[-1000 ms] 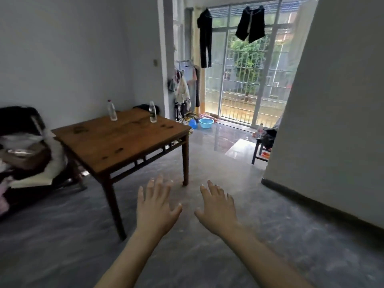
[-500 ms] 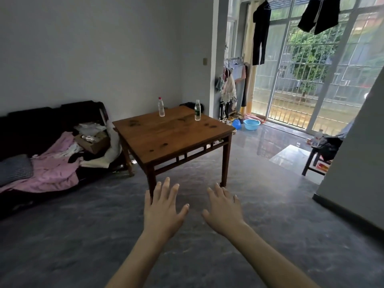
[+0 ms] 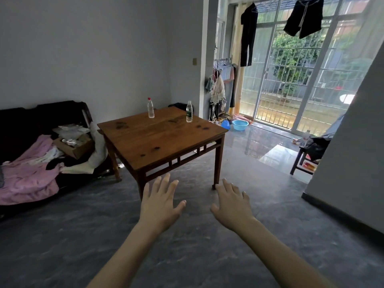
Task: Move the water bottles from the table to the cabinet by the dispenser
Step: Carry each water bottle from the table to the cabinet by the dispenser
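The table (image 3: 164, 138) has drawn nearer, two bottles (image 3: 150, 108) (image 3: 189, 111) upright on it; left hand (image 3: 160, 204) and right hand (image 3: 232, 206) spread, empty.

The surface (image 3: 158, 138) is warm brown wood with dark blotches. One clear bottle (image 3: 150, 108) has a red cap, the other (image 3: 189, 112) a green label. Grey marbled floor (image 3: 62, 235), pink blanket (image 3: 27, 179) on a black sofa (image 3: 20, 121), light blue basin (image 3: 240, 125)
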